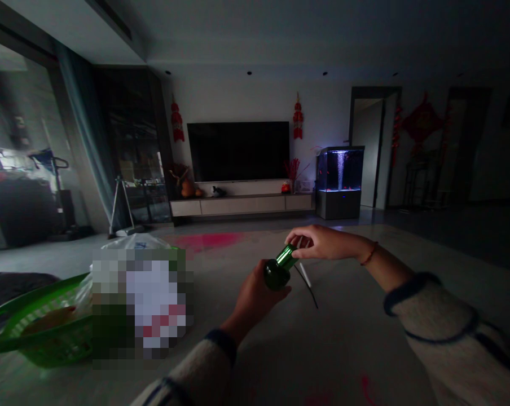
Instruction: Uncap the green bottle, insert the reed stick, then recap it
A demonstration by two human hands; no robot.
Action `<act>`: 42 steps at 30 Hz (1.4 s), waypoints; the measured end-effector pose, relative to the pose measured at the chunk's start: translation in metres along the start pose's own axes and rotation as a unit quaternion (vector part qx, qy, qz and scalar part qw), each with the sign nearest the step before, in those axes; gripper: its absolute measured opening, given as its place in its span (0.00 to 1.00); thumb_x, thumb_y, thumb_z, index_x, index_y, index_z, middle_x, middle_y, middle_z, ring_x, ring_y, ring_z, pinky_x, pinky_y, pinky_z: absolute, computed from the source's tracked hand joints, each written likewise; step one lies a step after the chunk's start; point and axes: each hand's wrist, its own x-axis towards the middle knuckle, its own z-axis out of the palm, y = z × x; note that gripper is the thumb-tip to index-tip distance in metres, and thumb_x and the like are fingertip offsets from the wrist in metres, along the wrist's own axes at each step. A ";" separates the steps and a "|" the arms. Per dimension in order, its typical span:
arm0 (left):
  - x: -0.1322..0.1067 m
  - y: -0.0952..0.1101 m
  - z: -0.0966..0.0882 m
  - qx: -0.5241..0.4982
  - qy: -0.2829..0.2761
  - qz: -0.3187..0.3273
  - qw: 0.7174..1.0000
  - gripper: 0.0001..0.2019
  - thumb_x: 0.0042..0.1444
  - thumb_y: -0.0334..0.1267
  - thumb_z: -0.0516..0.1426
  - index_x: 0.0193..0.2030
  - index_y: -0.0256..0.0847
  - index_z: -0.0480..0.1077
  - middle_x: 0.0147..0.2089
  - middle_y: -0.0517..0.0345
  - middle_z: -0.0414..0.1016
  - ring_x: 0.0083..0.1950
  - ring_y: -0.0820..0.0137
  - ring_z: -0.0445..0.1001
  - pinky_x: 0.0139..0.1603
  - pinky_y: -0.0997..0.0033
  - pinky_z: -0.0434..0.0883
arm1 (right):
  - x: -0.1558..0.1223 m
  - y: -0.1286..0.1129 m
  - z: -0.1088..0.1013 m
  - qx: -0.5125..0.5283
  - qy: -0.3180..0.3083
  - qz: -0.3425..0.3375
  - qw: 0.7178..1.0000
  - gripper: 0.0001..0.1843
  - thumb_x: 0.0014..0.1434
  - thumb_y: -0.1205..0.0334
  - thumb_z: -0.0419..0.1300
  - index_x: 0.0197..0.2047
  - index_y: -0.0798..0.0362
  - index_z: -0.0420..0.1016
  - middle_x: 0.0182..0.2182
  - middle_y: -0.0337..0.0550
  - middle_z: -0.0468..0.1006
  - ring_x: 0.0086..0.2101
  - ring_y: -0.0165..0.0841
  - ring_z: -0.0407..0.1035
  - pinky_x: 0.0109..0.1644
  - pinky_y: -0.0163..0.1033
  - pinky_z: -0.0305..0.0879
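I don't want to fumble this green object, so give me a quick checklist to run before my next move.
1. Left hand around the dark rounded end of the green object: ok.
2. Right hand with its fingers at the shiny narrower end: ok.
3. White stick clear of the right hand: cannot tell; it shows just below it.
4. Green basket apart from both hands: ok, off to the left.
5. Everything beside the basket identifiable: not ok, a pixelated patch hides part.
6. Good light on the work: not ok, the room looks dim.
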 end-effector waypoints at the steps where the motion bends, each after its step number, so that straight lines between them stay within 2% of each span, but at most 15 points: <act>1: 0.000 0.000 0.000 -0.002 0.000 0.000 1.000 0.27 0.35 0.45 0.62 0.43 0.41 0.60 0.35 0.57 0.71 0.34 0.69 0.69 0.32 0.71 0.64 | 0.000 0.000 0.000 0.001 0.001 0.001 1.000 0.16 0.50 0.61 0.58 0.43 0.57 0.66 0.34 0.44 0.73 0.33 0.28 0.67 0.36 0.34 0.64; 18: 0.001 0.000 -0.001 -0.014 0.001 0.006 1.000 0.26 0.35 0.44 0.62 0.42 0.40 0.60 0.35 0.57 0.71 0.34 0.70 0.69 0.32 0.71 0.64 | -0.005 0.006 -0.011 -0.008 -0.003 0.018 1.000 0.17 0.50 0.60 0.58 0.43 0.57 0.66 0.36 0.45 0.73 0.34 0.29 0.67 0.38 0.36 0.64; 26: 0.002 -0.004 0.000 -0.008 0.002 0.009 1.000 0.27 0.36 0.45 0.61 0.44 0.40 0.60 0.37 0.55 0.72 0.36 0.68 0.70 0.34 0.70 0.65 | -0.005 0.012 -0.011 -0.057 -0.014 0.040 0.997 0.16 0.48 0.61 0.58 0.41 0.57 0.68 0.37 0.46 0.73 0.34 0.30 0.67 0.38 0.35 0.63; 32: 0.003 -0.003 0.001 -0.006 0.002 0.005 1.000 0.27 0.35 0.44 0.62 0.43 0.39 0.60 0.37 0.55 0.72 0.37 0.68 0.70 0.35 0.70 0.66 | -0.003 0.024 -0.011 -0.105 0.002 0.053 0.993 0.19 0.48 0.61 0.58 0.45 0.55 0.69 0.36 0.45 0.72 0.32 0.28 0.65 0.36 0.33 0.62; 37: 0.002 -0.002 0.000 -0.009 -0.003 0.007 1.000 0.27 0.35 0.44 0.62 0.43 0.39 0.60 0.37 0.55 0.72 0.37 0.68 0.70 0.35 0.69 0.66 | 0.004 0.036 -0.007 -0.089 -0.009 0.045 0.995 0.15 0.48 0.62 0.57 0.41 0.54 0.71 0.35 0.43 0.72 0.31 0.27 0.65 0.36 0.32 0.61; 42: 0.001 0.000 -0.001 -0.002 0.001 0.003 1.000 0.27 0.35 0.44 0.62 0.43 0.39 0.61 0.37 0.55 0.72 0.36 0.68 0.70 0.34 0.69 0.65 | 0.008 0.054 0.007 -0.083 0.020 0.043 0.995 0.16 0.45 0.65 0.58 0.41 0.56 0.70 0.33 0.42 0.72 0.30 0.28 0.64 0.35 0.32 0.60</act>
